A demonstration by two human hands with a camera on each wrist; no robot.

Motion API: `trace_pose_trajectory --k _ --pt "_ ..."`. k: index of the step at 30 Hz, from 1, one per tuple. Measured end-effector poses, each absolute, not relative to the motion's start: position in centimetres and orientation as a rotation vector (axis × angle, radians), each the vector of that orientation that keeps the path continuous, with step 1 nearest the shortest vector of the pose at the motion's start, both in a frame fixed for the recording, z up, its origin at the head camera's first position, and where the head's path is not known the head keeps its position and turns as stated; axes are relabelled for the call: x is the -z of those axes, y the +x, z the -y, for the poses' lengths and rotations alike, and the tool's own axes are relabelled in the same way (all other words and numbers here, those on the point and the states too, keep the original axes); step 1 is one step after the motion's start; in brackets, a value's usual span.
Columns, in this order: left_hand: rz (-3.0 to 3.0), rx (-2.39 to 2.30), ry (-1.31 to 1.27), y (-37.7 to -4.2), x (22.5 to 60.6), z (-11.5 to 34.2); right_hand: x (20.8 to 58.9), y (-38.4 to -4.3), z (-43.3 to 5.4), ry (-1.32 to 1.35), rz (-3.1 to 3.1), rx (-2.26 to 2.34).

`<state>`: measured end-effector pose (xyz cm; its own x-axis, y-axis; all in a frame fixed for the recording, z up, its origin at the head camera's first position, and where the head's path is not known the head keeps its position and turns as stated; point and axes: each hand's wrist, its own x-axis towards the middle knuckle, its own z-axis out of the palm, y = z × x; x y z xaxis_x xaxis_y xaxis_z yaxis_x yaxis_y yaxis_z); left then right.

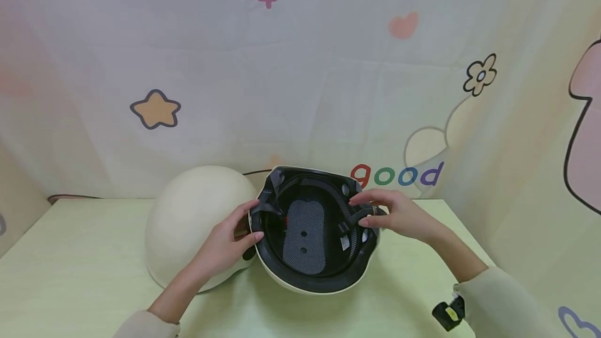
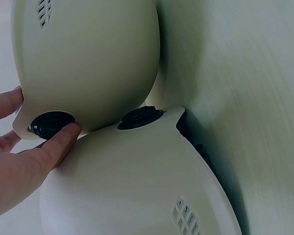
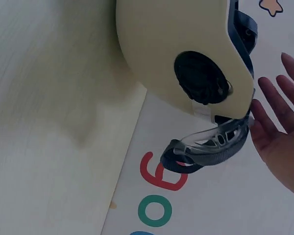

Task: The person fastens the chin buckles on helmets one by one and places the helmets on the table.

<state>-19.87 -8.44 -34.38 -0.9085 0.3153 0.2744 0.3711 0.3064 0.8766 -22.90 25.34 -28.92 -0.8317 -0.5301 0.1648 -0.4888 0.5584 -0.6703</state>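
An upturned cream helmet [image 1: 314, 285] shows its black padded inside and dark straps in the head view. My left hand [image 1: 225, 244] grips its left rim, thumb over the padding and fingers outside, one by a round black side disc [image 2: 53, 125] in the left wrist view. At the right rim, my right hand [image 1: 399, 213] has its fingers spread around a dark chin strap [image 1: 359, 217]. In the right wrist view those fingers lie loosely beside the rim, while a strap loop [image 3: 206, 154] hangs outside the shell. A second cream helmet [image 1: 197, 223] sits dome up, against the first.
Both helmets are on a pale table [image 1: 94, 254] backed by a printed cloth [image 1: 300, 93]. A thin dark cable [image 1: 75, 196] runs along the back edge. A small black device [image 1: 448, 313] is by the right sleeve.
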Motion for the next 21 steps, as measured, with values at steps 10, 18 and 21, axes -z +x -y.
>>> trace_pose_trajectory --k 10,18,21 --pt "2.512 1.691 -0.663 -19.8 34.4 8.5 31.0 -23.6 -23.5 -0.916 -2.898 0.705" --pt "2.53 1.716 -0.613 -20.0 34.3 8.4 31.9 -23.6 -23.7 -0.915 -2.956 0.722" --pt "2.512 1.729 -0.623 -20.0 34.3 8.3 32.1 -23.6 -23.9 -0.921 -2.965 0.787"
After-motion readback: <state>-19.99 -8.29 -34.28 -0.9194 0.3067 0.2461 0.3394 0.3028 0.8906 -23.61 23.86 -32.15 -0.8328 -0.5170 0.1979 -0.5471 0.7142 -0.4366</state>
